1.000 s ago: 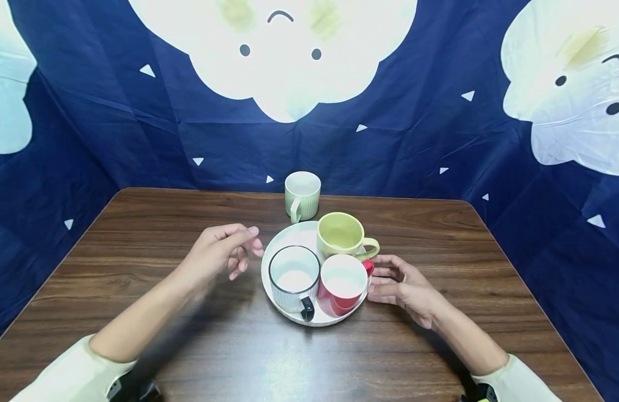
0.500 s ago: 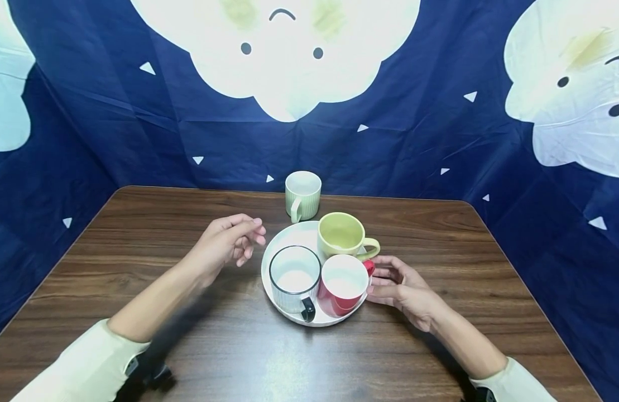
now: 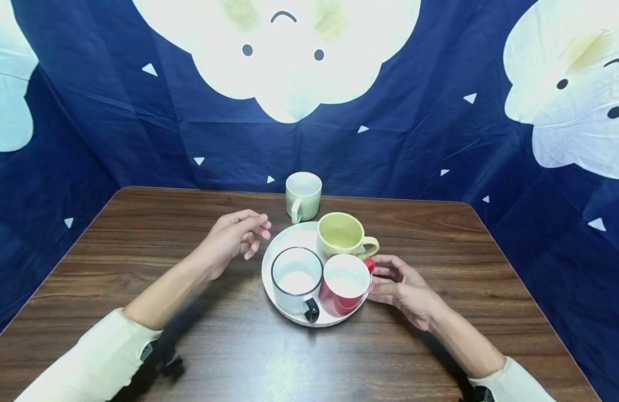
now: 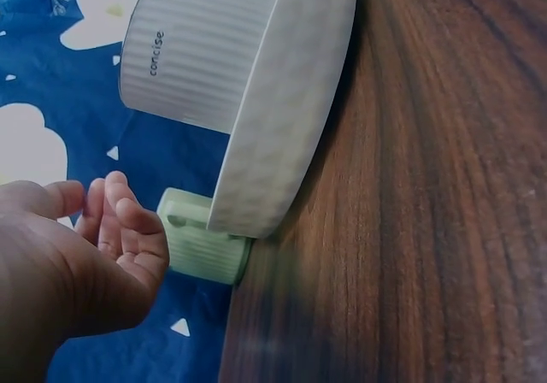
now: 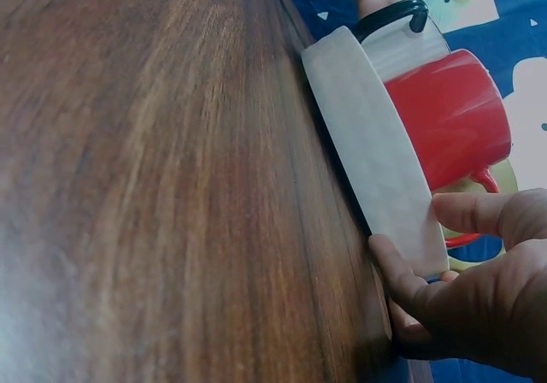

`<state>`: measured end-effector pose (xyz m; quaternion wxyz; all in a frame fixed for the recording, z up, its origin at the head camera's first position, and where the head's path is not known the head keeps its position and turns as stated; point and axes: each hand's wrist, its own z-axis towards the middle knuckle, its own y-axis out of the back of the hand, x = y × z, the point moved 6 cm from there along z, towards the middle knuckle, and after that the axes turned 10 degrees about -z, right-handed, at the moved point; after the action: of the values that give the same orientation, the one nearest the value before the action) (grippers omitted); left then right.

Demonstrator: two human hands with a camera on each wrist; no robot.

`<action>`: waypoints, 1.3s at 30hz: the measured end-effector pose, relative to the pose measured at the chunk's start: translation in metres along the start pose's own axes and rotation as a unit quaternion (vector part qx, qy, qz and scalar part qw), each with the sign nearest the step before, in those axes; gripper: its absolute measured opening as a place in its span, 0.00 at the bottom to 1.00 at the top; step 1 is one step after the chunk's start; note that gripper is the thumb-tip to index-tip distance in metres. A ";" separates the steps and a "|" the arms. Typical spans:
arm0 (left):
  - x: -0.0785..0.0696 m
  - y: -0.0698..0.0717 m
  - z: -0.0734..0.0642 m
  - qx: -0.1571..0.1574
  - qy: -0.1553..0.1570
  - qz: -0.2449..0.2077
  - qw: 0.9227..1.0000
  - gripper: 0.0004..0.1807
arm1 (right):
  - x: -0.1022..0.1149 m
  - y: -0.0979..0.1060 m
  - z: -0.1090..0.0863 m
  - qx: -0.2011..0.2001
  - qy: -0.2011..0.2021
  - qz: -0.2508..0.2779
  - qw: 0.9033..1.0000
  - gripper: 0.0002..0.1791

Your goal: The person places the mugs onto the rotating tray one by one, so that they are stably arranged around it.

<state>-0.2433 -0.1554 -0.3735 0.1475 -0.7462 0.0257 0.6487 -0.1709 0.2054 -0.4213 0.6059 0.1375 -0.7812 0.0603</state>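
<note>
A round white tray [image 3: 291,237] with a raised wall carries three mugs. On it are a yellow-green mug [image 3: 339,233], a red mug [image 3: 341,298] with a white inside, and a ribbed mug [image 3: 287,298] with a black rim and handle. Behind the tray stands a pale green ribbed mug [image 3: 304,202]. My left hand [image 3: 231,240] hovers left of the tray, loosely curled around nothing. With my right hand [image 3: 412,293] I hold the tray's right edge, thumb at the rim beside the red handle and a finger low on the wall; other fingertips are partly hidden.
Everything stands on a brown wooden table [image 3: 309,368]. Its far edge meets a dark blue cloth backdrop [image 3: 389,156] printed with white clouds. The pale green mug sits close to that far edge.
My left hand has moved a little forward and to the right, toward the pale green mug. My right hand stays at the tray's edge; the mugs keep practically the same places.
</note>
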 end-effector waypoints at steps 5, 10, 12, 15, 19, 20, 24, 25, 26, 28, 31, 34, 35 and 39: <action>0.002 0.000 0.005 0.000 0.000 -0.004 1.000 0.09 | 0.001 0.000 0.003 -0.005 -0.001 0.005 1.000 0.36; 0.003 -0.001 0.008 0.001 0.003 -0.010 1.000 0.10 | 0.000 0.001 0.005 -0.016 -0.004 -0.002 1.000 0.33; 0.004 0.000 0.008 0.001 0.004 -0.012 1.000 0.10 | 0.000 0.001 0.005 -0.023 -0.005 -0.005 1.000 0.29; 0.003 0.000 0.009 0.000 0.003 -0.013 1.000 0.10 | -0.001 0.002 0.005 -0.034 -0.006 -0.005 0.999 0.23; 0.003 0.000 0.012 -0.001 -0.002 -0.014 1.000 0.09 | -0.001 0.002 0.005 -0.046 -0.003 0.000 0.999 0.17; 0.003 0.000 0.013 -0.002 -0.002 -0.014 1.000 0.09 | -0.001 0.003 0.004 -0.049 -0.002 0.002 0.999 0.16; 0.003 0.001 0.018 -0.008 -0.005 -0.007 1.000 0.10 | 0.000 0.003 0.001 -0.051 0.009 0.007 0.999 0.17; 0.003 0.000 0.020 -0.010 -0.005 -0.005 1.000 0.10 | -0.001 0.003 0.000 -0.051 0.011 0.007 0.999 0.18; 0.003 0.000 0.022 -0.012 -0.004 -0.003 1.000 0.10 | -0.001 0.004 0.000 -0.049 0.012 0.008 0.999 0.19; 0.003 -0.001 0.026 -0.013 -0.003 0.001 1.000 0.11 | -0.001 0.005 0.000 -0.046 0.013 0.009 0.999 0.20; 0.005 -0.001 0.034 -0.017 0.002 -0.002 1.000 0.11 | -0.002 0.005 0.001 -0.044 0.012 0.009 0.999 0.22; 0.008 -0.001 0.040 -0.022 0.008 -0.003 1.000 0.11 | -0.002 0.005 0.000 -0.042 0.012 0.011 0.999 0.20; 0.010 -0.001 0.042 -0.025 0.011 -0.003 1.000 0.11 | -0.003 0.005 0.000 -0.042 0.011 0.011 0.999 0.20; 0.013 -0.002 0.047 -0.031 0.018 0.004 0.999 0.15 | -0.003 0.004 -0.004 -0.038 0.010 0.015 0.999 0.21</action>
<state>-0.2859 -0.1394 -0.3907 0.1213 -0.7620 0.0112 0.6360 -0.1681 0.2111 -0.4232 0.6178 0.1024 -0.7786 0.0414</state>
